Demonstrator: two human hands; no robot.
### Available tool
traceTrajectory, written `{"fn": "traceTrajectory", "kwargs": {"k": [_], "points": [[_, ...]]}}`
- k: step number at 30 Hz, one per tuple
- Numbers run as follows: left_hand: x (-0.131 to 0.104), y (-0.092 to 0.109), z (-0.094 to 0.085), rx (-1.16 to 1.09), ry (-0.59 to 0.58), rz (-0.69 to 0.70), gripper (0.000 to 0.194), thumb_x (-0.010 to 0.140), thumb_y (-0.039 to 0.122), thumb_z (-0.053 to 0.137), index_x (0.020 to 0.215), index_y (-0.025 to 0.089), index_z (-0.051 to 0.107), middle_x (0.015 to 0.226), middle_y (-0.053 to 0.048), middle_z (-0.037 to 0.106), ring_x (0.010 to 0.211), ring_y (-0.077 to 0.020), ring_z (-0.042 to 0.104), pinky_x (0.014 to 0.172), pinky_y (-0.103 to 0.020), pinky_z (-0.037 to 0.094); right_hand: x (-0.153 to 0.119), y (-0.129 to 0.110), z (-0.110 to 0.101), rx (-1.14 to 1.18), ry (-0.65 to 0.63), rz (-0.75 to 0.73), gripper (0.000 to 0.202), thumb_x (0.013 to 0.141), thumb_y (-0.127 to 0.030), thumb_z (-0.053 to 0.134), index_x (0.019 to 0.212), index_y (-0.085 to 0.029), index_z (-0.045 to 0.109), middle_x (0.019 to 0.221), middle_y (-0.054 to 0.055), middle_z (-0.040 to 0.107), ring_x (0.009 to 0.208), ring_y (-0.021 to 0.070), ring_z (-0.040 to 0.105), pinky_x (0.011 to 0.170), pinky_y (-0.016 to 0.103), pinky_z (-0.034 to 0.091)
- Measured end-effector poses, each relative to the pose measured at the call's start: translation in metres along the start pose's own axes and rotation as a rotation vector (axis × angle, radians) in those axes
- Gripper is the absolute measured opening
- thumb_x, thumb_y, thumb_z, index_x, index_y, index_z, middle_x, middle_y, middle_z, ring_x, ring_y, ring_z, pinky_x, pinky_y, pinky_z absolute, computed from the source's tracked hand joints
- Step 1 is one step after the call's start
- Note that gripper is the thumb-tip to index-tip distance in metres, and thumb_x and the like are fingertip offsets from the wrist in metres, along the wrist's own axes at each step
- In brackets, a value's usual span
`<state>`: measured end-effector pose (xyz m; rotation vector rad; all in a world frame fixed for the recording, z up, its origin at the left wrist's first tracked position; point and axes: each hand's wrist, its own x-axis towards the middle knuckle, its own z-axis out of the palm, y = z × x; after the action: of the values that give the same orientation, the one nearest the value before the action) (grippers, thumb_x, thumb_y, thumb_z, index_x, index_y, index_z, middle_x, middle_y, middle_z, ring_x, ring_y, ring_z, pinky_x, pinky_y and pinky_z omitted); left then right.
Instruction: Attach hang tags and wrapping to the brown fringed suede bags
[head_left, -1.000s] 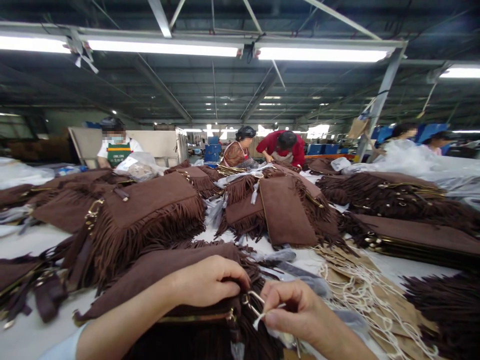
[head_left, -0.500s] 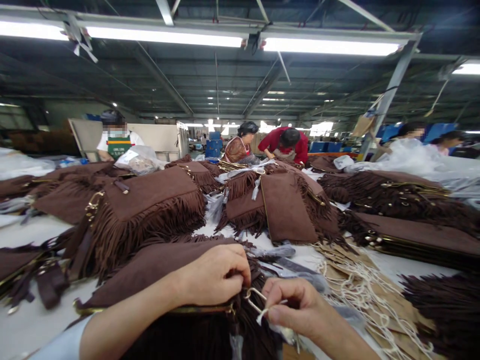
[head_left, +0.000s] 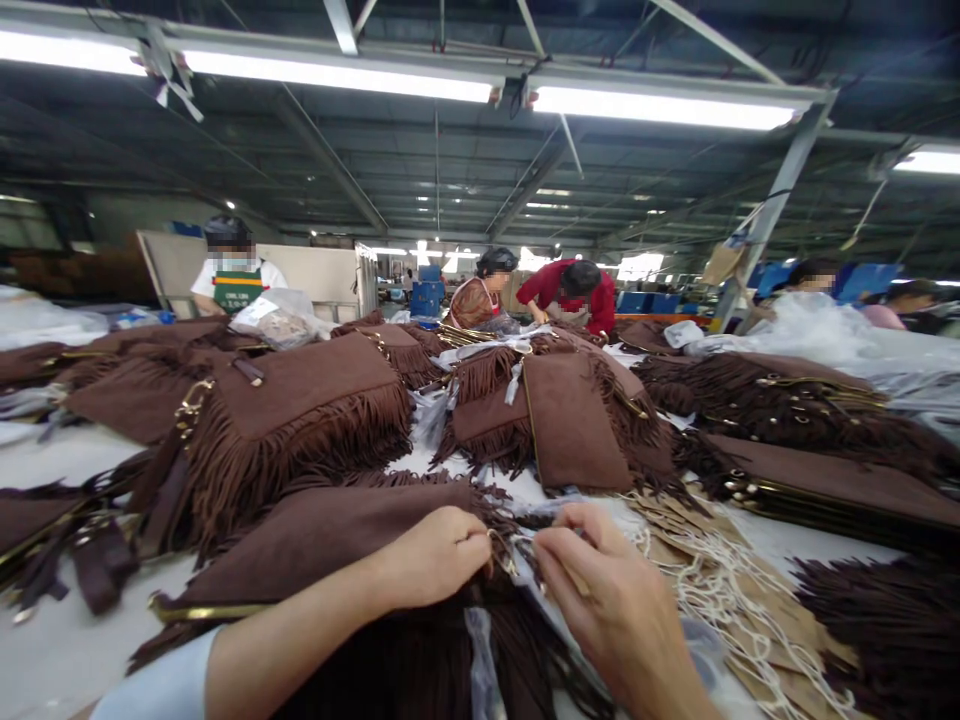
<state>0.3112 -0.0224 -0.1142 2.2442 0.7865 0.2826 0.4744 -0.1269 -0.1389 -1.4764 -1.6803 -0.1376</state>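
Note:
A brown fringed bag (head_left: 352,525) with a gold-coloured metal edge lies in front of me, its fringe hanging toward me. My left hand (head_left: 439,555) rests over the bag's right end, fingers closed at a small metal ring (head_left: 495,545). Just right of that ring, my right hand (head_left: 611,590) is closed, thumb and fingers bent together; what they pinch is hidden. A clear plastic wrapping (head_left: 484,650) hangs below my left hand, and more plastic lies under the right one.
More fringed bags (head_left: 300,390) are heaped across the white table (head_left: 64,640). Right of my hand lie brown paper tags (head_left: 757,620) with white strings (head_left: 720,570). A stack of bags (head_left: 832,475) stands farther right. Co-workers (head_left: 570,290) are across the table.
My right hand has turned and risen slightly; the metal loop and white string seen at its fingertips are now mostly hidden. My left hand has stayed near the ring.

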Motion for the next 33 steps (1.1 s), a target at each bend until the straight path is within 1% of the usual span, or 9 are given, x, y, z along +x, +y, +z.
{"fn": "traceTrajectory", "kwargs": {"k": [2,4,6,10,12,16,23,27,33], "points": [[0.004,-0.006,-0.004,-0.206,-0.04,-0.089,0.027,0.076,0.025,0.04,0.069,0.014,0.064,0.069,-0.002,0.062,0.069,-0.0169,0.053,0.066,-0.027,0.038,-0.008,-0.011,-0.001,-0.05,0.061,-0.066,0.026,0.093,-0.027,0.049,0.073,-0.024,0.064,0.069,0.001,0.06,0.06,0.015,0.057,0.057,0.024,0.04],[0.005,-0.012,-0.006,-0.334,-0.028,-0.143,0.027,0.072,0.027,0.044,0.07,0.013,0.067,0.068,-0.002,0.063,0.07,-0.0173,0.052,0.067,-0.027,0.038,-0.015,-0.018,0.004,-0.011,0.022,-0.089,0.023,0.093,-0.025,0.051,0.075,-0.025,0.063,0.061,-0.002,0.059,0.053,0.0129,0.056,0.052,0.021,0.039],[0.004,-0.015,-0.006,-0.417,-0.005,-0.173,0.026,0.068,0.028,0.048,0.071,0.013,0.068,0.069,-0.002,0.064,0.072,-0.0178,0.052,0.068,-0.028,0.037,-0.019,-0.02,0.012,-0.058,0.001,-0.081,0.024,0.094,-0.024,0.049,0.075,-0.024,0.063,0.061,-0.003,0.061,0.052,0.0127,0.058,0.051,0.022,0.038],[0.001,-0.018,-0.006,-0.548,-0.059,-0.116,0.027,0.065,0.032,0.051,0.07,0.013,0.069,0.073,-0.003,0.067,0.073,-0.0181,0.053,0.072,-0.028,0.037,-0.018,-0.014,0.026,-0.293,0.053,-0.078,0.032,0.096,-0.024,0.044,0.068,-0.022,0.059,0.059,-0.001,0.059,0.052,0.014,0.058,0.054,0.027,0.033],[0.001,-0.018,-0.007,-0.576,-0.076,-0.094,0.026,0.063,0.031,0.051,0.068,0.013,0.069,0.072,-0.003,0.067,0.072,-0.0179,0.052,0.073,-0.029,0.037,-0.016,-0.011,0.03,-0.345,0.071,-0.117,0.034,0.096,-0.022,0.044,0.065,-0.022,0.057,0.058,-0.001,0.058,0.051,0.0134,0.057,0.055,0.028,0.031],[0.001,-0.017,-0.008,-0.663,-0.092,-0.134,0.023,0.061,0.03,0.052,0.067,0.015,0.068,0.072,-0.002,0.067,0.075,-0.0192,0.054,0.075,-0.029,0.039,-0.015,-0.009,0.036,-0.376,0.076,-0.201,0.034,0.097,-0.021,0.044,0.065,-0.022,0.054,0.057,-0.002,0.056,0.051,0.0126,0.056,0.055,0.029,0.028],[0.0,-0.019,-0.008,-0.616,-0.087,-0.168,0.02,0.06,0.029,0.05,0.067,0.016,0.064,0.065,0.002,0.058,0.068,-0.0164,0.046,0.068,-0.027,0.035,-0.014,-0.012,0.046,-0.402,0.171,-0.261,0.039,0.097,-0.018,0.04,0.06,-0.021,0.05,0.052,-0.002,0.051,0.047,0.012,0.049,0.055,0.029,0.025],[0.0,-0.02,-0.008,-0.591,-0.07,-0.167,0.016,0.059,0.029,0.051,0.065,0.017,0.06,0.064,0.002,0.054,0.07,-0.0166,0.045,0.07,-0.028,0.034,-0.013,-0.012,0.047,-0.329,0.123,-0.208,0.038,0.097,-0.019,0.038,0.061,-0.021,0.051,0.054,-0.002,0.052,0.049,0.0119,0.051,0.054,0.028,0.026],[-0.003,-0.012,-0.011,-0.568,-0.124,-0.143,0.016,0.058,0.027,0.051,0.065,0.017,0.06,0.062,0.003,0.053,0.065,-0.0149,0.042,0.065,-0.027,0.032,-0.012,-0.007,0.04,-0.207,-0.037,-0.128,0.031,0.094,-0.02,0.044,0.066,-0.02,0.057,0.059,-0.002,0.059,0.052,0.0117,0.057,0.054,0.027,0.027]]}}
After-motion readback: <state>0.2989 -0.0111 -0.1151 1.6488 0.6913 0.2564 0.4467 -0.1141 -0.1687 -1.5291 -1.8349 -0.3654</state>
